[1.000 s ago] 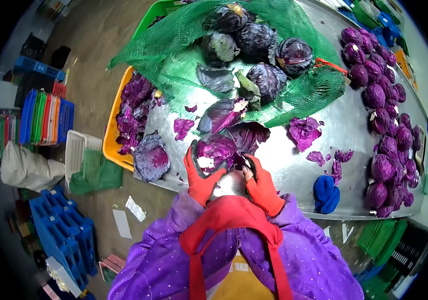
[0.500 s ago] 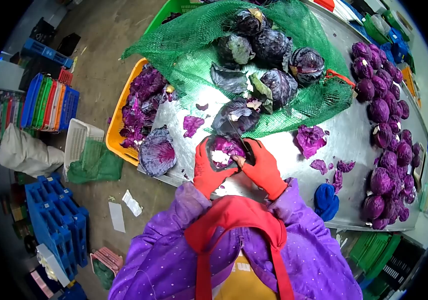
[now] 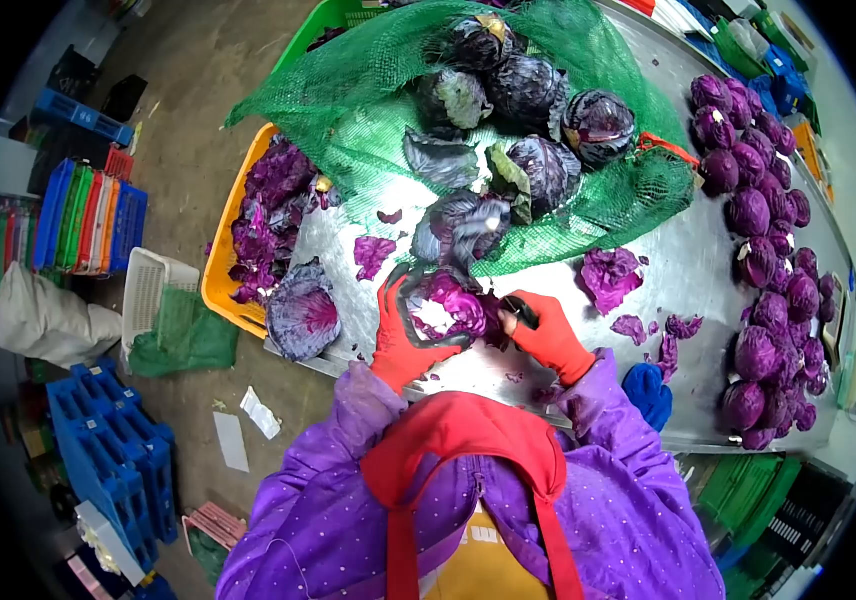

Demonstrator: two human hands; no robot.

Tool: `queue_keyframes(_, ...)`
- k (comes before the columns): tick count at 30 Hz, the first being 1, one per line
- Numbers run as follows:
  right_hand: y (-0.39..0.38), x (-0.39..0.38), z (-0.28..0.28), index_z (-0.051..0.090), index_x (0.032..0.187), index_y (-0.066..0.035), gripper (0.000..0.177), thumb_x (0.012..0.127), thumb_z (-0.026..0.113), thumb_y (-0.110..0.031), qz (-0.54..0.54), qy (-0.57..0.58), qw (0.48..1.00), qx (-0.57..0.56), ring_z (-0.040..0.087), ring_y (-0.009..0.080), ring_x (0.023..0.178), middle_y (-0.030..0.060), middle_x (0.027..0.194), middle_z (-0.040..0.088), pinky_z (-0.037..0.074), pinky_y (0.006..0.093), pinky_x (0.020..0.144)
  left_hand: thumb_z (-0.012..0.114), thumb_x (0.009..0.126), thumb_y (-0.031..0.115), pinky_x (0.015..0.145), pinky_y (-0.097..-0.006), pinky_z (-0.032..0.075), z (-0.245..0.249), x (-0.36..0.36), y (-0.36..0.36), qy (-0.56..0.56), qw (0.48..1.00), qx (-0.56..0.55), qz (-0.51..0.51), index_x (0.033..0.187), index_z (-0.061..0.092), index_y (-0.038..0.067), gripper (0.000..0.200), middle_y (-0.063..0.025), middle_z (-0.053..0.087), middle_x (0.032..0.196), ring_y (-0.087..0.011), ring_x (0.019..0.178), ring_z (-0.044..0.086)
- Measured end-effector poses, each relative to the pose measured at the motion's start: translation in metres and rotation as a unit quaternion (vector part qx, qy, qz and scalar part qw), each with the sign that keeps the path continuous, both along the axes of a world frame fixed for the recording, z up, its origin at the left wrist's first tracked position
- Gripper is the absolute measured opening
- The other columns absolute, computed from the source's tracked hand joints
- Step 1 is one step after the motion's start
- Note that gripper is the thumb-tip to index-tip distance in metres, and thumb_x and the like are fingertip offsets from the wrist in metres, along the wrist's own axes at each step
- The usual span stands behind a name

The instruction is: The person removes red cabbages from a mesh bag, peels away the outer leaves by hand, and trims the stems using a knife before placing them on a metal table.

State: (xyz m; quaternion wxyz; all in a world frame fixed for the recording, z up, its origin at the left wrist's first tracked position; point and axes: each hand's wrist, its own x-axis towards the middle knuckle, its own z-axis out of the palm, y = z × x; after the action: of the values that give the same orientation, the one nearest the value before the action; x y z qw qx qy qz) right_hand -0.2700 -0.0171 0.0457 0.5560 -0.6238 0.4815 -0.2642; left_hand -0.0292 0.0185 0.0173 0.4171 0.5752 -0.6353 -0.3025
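Grips a partly peeled red cabbage (image 3: 440,312) in the gloved left hand (image 3: 406,338), with fingers wrapped around its left side and clamped on it. Presents the pale, cut-looking area of this cabbage upward, low over the near part of the metal tabletop (image 3: 668,255). Positions the gloved right hand (image 3: 546,333) just beside the right side of the same cabbage, with fingers closed on a small dark item (image 3: 521,309); cannot tell its exact type, being partly hidden by the glove. Cannot tell whether the right fingers also touch the purple leaf between the hands.

Has a loose outer leaf (image 3: 443,232) directly beyond the held cabbage, crossed by a blurred pale streak. Has a green mesh net (image 3: 573,232) spread farther out, bearing dark unpeeled cabbages (image 3: 528,88) and marked at its right side by an orange-red strip (image 3: 666,147).

Has a yellow crate (image 3: 220,272) filled with purple leaves at the left edge of the tabletop, and a large cupped leaf (image 3: 304,312) just beside it. Has a torn purple leaf (image 3: 610,280) and smaller scraps to the right of the net's near edge, plus a blue cloth item (image 3: 648,394) near the right sleeve. Has smooth purple cabbages (image 3: 748,212) grouped in a long band along the right side of the tabletop, well apart from both hands.
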Motion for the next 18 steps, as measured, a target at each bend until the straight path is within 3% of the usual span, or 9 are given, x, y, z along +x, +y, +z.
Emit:
queue_keyframes(7,0.010,-0.005,-0.039,0.058,0.086,-0.002,0.015,0.090,0.064,-0.016,-0.197,-0.021,0.980,-0.012,0.045,0.0057,0.055,-0.0042,0.064,0.050,0.037,0.0265,0.049,0.095,0.047,0.019,0.110,-0.0425,0.036,-0.024,0.026,0.000,0.091,0.995,0.028,-0.033,0.139,0.032,0.005,0.112,-0.0160,0.035,0.138,-0.0310,0.131,0.039)
queue_keyframes(8,0.009,-0.021,-0.051,0.060,0.091,0.000,0.016,0.087,0.063,-0.015,-0.209,0.042,0.977,0.010,0.048,0.0093,0.061,0.0021,0.069,0.056,0.041,0.0294,0.057,0.095,0.048,0.016,0.111,-0.0425,0.036,-0.027,0.030,0.002,0.105,0.994,0.013,-0.035,0.140,0.032,0.004,0.112,-0.0155,0.035,0.139,-0.0303,0.133,0.038)
queue_keyframes(9,0.010,-0.035,-0.059,0.062,0.095,0.002,0.020,0.084,0.063,-0.014,-0.218,0.104,0.970,0.032,0.052,0.0129,0.068,0.0085,0.073,0.062,0.045,0.0322,0.065,0.093,0.051,0.007,0.110,-0.0422,0.038,-0.026,0.030,0.005,0.249,0.968,0.036,-0.023,0.141,0.031,0.006,0.108,-0.0130,0.037,0.140,-0.0282,0.132,0.039)
queue_keyframes(11,0.017,-0.044,-0.062,0.063,0.094,0.000,0.017,0.083,0.063,-0.013,-0.188,0.123,0.974,0.040,0.055,0.0152,0.066,0.0101,0.072,0.063,0.046,0.0332,0.064,0.088,0.056,-0.002,0.104,-0.0417,0.045,-0.012,0.045,0.010,0.340,0.923,0.179,0.026,0.140,0.033,0.008,0.102,-0.0115,0.043,0.137,-0.0257,0.127,0.045)
queue_keyframes(13,0.017,-0.023,-0.040,0.061,0.115,-0.003,0.035,0.081,0.061,-0.010,-0.174,0.157,0.967,-0.103,0.063,0.0324,0.092,0.0187,0.099,0.064,0.049,0.0372,0.081,0.084,0.060,-0.007,0.099,-0.0410,0.050,-0.031,0.061,0.012,0.347,0.916,0.200,-0.002,0.141,0.035,0.009,0.096,-0.0107,0.045,0.139,-0.0245,0.126,0.048)
queue_keyframes(15,0.010,0.004,-0.006,0.056,0.126,-0.004,0.048,0.078,0.060,-0.007,-0.180,0.093,0.973,-0.109,0.059,0.0369,0.107,0.0201,0.112,0.061,0.047,0.0375,0.090,0.083,0.061,-0.009,0.099,-0.0408,0.051,-0.037,0.063,0.011,0.348,0.918,0.189,-0.023,0.142,0.035,0.008,0.095,-0.0104,0.044,0.142,-0.0243,0.128,0.047)
queue_keyframes(16,0.006,0.013,-0.003,0.055,0.128,-0.001,0.040,0.089,0.058,0.000,-0.152,0.090,0.962,-0.210,0.057,0.0135,0.082,0.0088,0.114,0.059,0.046,0.0256,0.074,0.082,0.062,-0.009,0.102,-0.0405,0.048,-0.019,0.059,0.008,0.374,0.900,0.221,-0.035,0.144,0.034,0.009,0.097,-0.0098,0.041,0.145,-0.0244,0.132,0.044)
queue_keyframes(17,0.002,0.018,0.006,0.054,0.129,0.000,0.041,0.089,0.060,-0.002,-0.116,0.068,0.979,-0.155,0.057,0.0133,0.086,0.0069,0.110,0.061,0.046,0.0253,0.078,0.082,0.064,-0.009,0.104,-0.0405,0.046,-0.010,0.057,0.003,0.348,0.912,0.208,-0.065,0.145,0.033,0.008,0.096,-0.0097,0.041,0.146,-0.0248,0.132,0.043)
queue_keyframes(18,-0.003,0.027,0.009,0.055,0.129,-0.001,0.043,0.087,0.063,-0.008,-0.106,0.020,0.991,-0.081,0.058,0.0188,0.096,0.0132,0.112,0.062,0.046,0.0293,0.085,0.081,0.064,-0.009,0.105,-0.0407,0.045,-0.007,0.058,-0.002,0.318,0.922,0.201,-0.095,0.145,0.033,0.009,0.096,-0.0095,0.041,0.146,-0.0250,0.133,0.043)
